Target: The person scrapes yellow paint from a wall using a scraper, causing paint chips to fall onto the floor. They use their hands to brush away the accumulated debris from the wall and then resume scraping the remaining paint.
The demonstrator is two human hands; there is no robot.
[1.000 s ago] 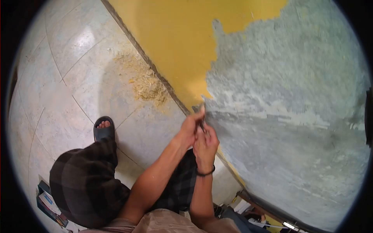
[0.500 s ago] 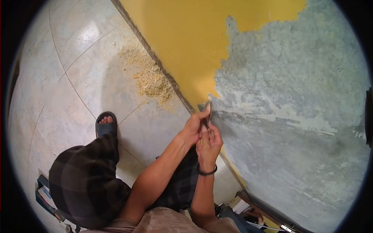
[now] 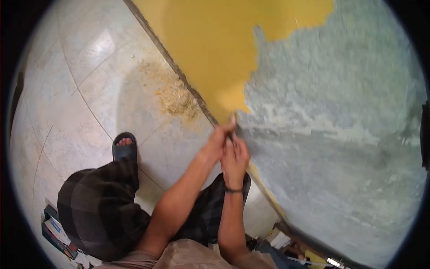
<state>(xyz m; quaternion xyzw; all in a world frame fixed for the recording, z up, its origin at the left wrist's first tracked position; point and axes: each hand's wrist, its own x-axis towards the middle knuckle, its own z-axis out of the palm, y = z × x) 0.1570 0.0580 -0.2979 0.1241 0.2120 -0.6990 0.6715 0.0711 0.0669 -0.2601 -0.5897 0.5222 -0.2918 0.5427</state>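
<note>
Both hands are close together in front of the wall, closed around a small scraper [image 3: 231, 137] that is mostly hidden by fingers and blurred. My left hand [image 3: 218, 141] grips it from the left, its thumb pointing up toward the blade end. Just below, my right hand [image 3: 235, 160], with a dark band at the wrist, wraps the handle part. The tool end is by the lower tip of the yellow paint [image 3: 206, 54], where it meets the bare grey wall [image 3: 313, 166]. Whether the blade touches the wall cannot be made out.
A pile of yellowish paint shavings [image 3: 177, 101] lies on the tiled floor [image 3: 98, 89] along the wall base. My sandaled foot [image 3: 124, 145] stands left of it. A box with papers [image 3: 56, 228] sits at lower left; assorted items [image 3: 282, 240] crowd the lower right.
Both hands and the scraper have shifted slightly left in view. The wall and paint edge also appear moved left, so the camera has turned a little. The grip stays the same.
</note>
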